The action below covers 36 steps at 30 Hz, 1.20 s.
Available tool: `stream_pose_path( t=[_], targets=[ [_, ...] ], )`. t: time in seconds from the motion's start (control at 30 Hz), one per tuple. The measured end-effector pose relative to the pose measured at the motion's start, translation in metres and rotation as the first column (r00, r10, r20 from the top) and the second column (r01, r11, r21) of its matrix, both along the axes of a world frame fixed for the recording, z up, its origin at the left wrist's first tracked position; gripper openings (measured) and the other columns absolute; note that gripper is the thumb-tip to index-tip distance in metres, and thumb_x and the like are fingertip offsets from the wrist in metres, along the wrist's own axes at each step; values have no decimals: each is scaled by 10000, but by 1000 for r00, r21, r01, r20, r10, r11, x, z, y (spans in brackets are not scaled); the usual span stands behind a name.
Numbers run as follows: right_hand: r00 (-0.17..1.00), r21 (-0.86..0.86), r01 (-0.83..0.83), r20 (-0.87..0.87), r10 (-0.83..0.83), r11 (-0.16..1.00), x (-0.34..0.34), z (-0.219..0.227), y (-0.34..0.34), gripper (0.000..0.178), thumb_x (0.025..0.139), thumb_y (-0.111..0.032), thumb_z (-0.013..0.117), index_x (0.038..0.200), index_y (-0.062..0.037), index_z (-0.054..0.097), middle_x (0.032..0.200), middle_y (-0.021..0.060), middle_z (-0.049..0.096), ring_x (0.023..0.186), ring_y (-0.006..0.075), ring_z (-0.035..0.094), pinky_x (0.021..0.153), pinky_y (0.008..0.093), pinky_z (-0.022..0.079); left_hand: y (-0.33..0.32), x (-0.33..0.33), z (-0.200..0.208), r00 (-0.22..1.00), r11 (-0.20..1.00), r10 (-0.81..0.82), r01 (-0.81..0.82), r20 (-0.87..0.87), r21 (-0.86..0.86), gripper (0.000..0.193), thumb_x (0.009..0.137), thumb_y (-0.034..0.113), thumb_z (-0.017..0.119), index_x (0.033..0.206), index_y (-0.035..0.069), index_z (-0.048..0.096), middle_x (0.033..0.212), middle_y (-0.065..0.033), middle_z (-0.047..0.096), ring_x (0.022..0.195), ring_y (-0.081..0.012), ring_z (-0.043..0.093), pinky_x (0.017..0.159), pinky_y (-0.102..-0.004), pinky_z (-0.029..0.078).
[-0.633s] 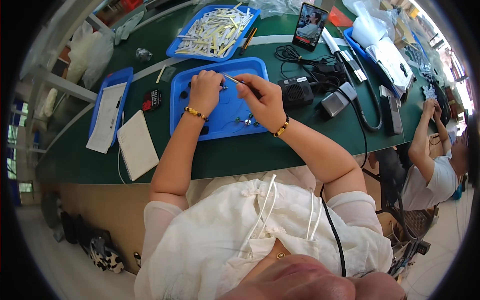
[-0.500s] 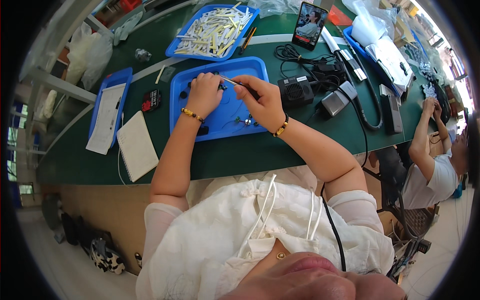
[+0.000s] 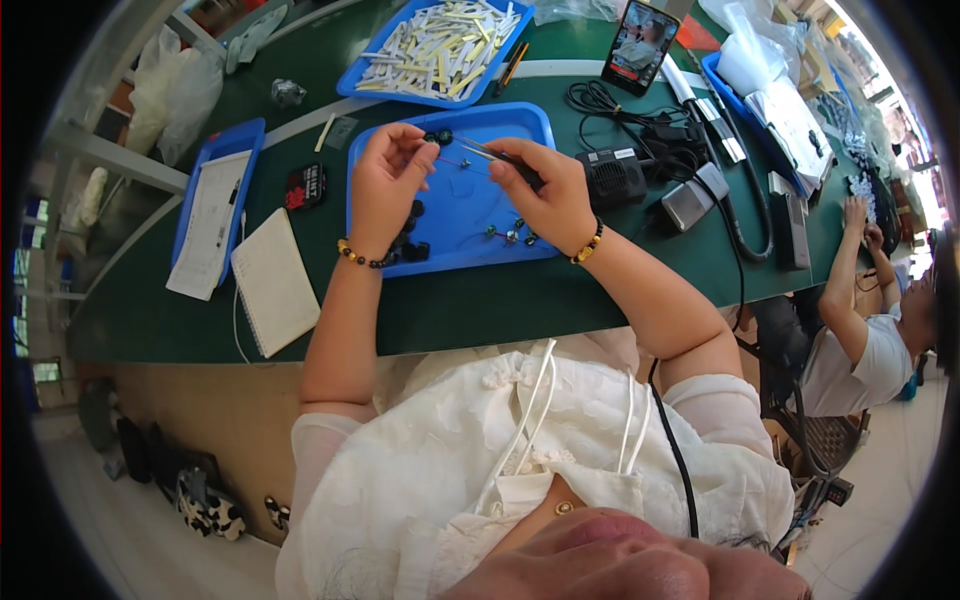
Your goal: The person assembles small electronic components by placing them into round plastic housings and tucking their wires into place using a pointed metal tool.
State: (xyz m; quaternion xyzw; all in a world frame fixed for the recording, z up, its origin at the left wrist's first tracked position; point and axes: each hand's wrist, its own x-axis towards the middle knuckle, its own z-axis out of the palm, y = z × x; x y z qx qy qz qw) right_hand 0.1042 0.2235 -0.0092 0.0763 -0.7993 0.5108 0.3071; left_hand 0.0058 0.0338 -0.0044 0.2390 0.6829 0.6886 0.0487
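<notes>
Tweezers (image 3: 484,151) gripped by fingers of the right hand (image 3: 555,190), left hand (image 3: 393,175) curled, its hold unclear, blue tray (image 3: 465,195) beneath, pale-lettered red-and-black case (image 3: 305,187) leftward.

1. The tabletop (image 3: 480,310) is dark green, crossed by a pale grey band (image 3: 570,68).
2. The middle tray (image 3: 470,205) is plain blue; the small round parts (image 3: 416,209) in it are black.
3. The tweezers (image 3: 479,149) are silver at the tips and dark along the handle.
4. The far tray (image 3: 410,98) is blue too, its slips (image 3: 440,50) white and pale yellow.
5. The left bracelet (image 3: 354,255) and the right bracelet (image 3: 588,243) mix black and gold beads.
6. The notebook (image 3: 275,285) is cream, the small box (image 3: 305,186) black and red.
7. The bag (image 3: 208,508) has black-and-white patches.
</notes>
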Motion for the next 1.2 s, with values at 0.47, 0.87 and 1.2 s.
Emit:
stream_pose_path(
  t=[0.47,0.87,1.2],
  targets=[
    [999,170,34,-16,-32,985,0,-2,-3,199,875,-133,715,1059,-58,698,830,97,698,562,158,614,544,268,485,4,20,-15,937,962,-267,248,223,110,293,953,52,623,1236,-21,607,1038,-71,656,760,-109,621,660,-237,548],
    [988,82,-19,153,6,996,5,4,-7,173,908,-120,662,1065,-97,731,720,71,698,644,146,694,571,255,514,2,13,-21,927,918,-318,248,199,310,278,968,102,617,1224,-4,593,1159,-110,653,987,-164,653,885,-307,555],
    [982,129,-24,190,-1,991,0,-9,1,216,884,-129,683,1090,-164,738,757,45,707,637,195,669,557,285,507,3,12,-23,888,851,-401,270,225,450,307,966,132,624,1239,0,579,1201,-133,644,1015,-195,650,901,-313,550]
  ],
)
